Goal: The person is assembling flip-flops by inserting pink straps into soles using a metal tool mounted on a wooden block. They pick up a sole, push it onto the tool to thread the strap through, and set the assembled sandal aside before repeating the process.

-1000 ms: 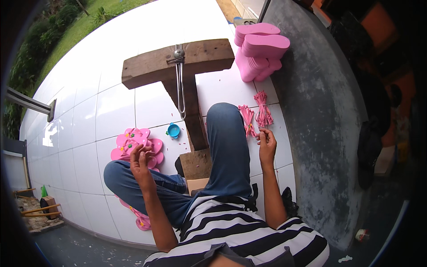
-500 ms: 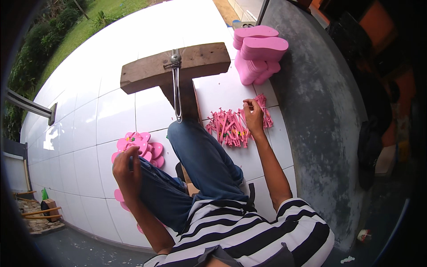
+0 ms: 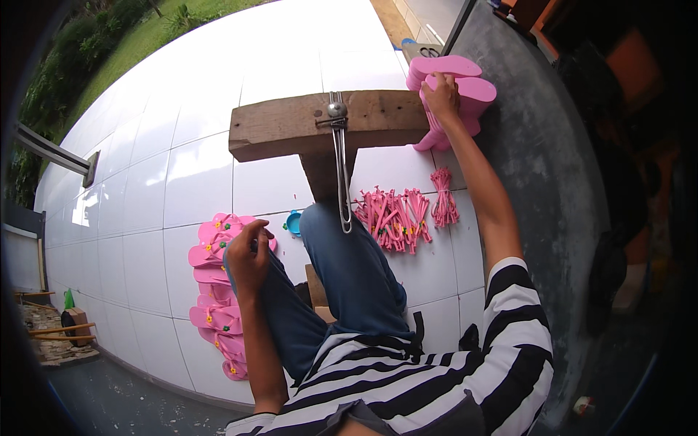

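My right hand (image 3: 442, 98) reaches far right onto a stack of pink flip-flop soles (image 3: 472, 91), its fingers closed on the near-left end of an upper sole. Over my left knee hangs my left hand (image 3: 249, 256), loosely bent with fingers apart and nothing visible in it. A T-shaped wooden stand (image 3: 276, 125) rises in front of me. On its beam is a round metal knob with a nail beside it, and a long metal wire loop (image 3: 345, 182) hangs down from there. Pink straps (image 3: 389, 218) lie in a pile right of my knees.
Finished pink flip-flops (image 3: 218, 320) with small flowers lie in a row left of my leg. A small blue cup (image 3: 293, 223) stands beside my knee. One tied strap bundle (image 3: 444, 198) lies right of the pile. A dark grey ledge (image 3: 538, 218) borders the white tiles (image 3: 138, 196).
My right hand has moved from the pink straps up to the stack of soles. The view has shifted, bringing the blue cup and more finished flip-flops into sight. My left hand stays near my knee.
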`<action>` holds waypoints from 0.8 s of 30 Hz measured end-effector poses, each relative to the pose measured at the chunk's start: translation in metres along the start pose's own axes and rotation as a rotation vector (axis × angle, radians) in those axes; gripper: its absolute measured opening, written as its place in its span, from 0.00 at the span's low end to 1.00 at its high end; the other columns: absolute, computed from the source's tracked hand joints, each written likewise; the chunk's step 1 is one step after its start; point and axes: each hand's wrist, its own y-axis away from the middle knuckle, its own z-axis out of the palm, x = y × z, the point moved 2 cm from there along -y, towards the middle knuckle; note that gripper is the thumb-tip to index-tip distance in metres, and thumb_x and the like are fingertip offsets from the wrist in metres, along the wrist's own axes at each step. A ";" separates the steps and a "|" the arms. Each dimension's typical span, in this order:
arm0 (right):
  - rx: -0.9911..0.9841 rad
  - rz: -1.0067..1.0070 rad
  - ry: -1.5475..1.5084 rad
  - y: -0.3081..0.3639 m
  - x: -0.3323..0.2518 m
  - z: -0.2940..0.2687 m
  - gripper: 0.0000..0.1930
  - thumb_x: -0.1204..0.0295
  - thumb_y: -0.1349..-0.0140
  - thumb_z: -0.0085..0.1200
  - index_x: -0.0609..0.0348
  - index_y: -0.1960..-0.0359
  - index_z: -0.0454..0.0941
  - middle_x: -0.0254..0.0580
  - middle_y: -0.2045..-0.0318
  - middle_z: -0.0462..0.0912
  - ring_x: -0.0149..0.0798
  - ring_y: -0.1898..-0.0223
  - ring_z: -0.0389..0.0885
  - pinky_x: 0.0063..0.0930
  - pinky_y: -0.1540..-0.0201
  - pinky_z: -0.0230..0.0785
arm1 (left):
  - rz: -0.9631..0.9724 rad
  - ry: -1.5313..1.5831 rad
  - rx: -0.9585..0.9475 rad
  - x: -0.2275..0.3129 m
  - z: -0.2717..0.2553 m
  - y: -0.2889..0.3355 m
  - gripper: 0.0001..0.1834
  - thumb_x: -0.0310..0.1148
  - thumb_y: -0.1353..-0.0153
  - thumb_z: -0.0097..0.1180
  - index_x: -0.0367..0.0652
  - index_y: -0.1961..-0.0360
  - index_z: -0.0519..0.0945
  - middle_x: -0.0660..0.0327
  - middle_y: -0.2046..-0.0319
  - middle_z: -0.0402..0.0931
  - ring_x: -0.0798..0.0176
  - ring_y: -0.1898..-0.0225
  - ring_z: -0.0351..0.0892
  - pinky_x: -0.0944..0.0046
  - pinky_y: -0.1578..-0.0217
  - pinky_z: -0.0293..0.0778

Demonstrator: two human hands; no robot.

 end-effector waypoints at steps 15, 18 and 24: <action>-0.438 -0.047 0.285 -0.090 0.031 0.017 0.30 0.50 0.48 0.64 0.49 0.44 0.80 0.48 0.48 0.83 0.50 0.46 0.80 0.44 0.42 0.71 | -0.130 0.188 -0.117 0.001 0.054 -0.022 0.09 0.23 0.38 0.49 0.39 0.60 0.81 0.58 0.75 0.82 0.65 0.71 0.82 0.67 0.68 0.74; -0.463 -0.121 0.266 -0.093 0.025 0.010 0.24 0.55 0.45 0.63 0.52 0.48 0.82 0.51 0.53 0.84 0.52 0.50 0.82 0.44 0.45 0.73 | -0.108 0.237 -0.102 0.000 0.053 -0.022 0.10 0.22 0.39 0.48 0.38 0.60 0.81 0.58 0.75 0.81 0.66 0.71 0.81 0.68 0.67 0.74; -0.074 -0.320 0.048 -0.094 0.020 -0.024 0.14 0.71 0.32 0.49 0.62 0.49 0.79 0.59 0.57 0.83 0.60 0.55 0.81 0.47 0.52 0.74 | -0.081 0.304 -0.095 -0.002 0.057 -0.021 0.10 0.22 0.39 0.48 0.36 0.61 0.80 0.58 0.75 0.81 0.66 0.71 0.81 0.67 0.67 0.74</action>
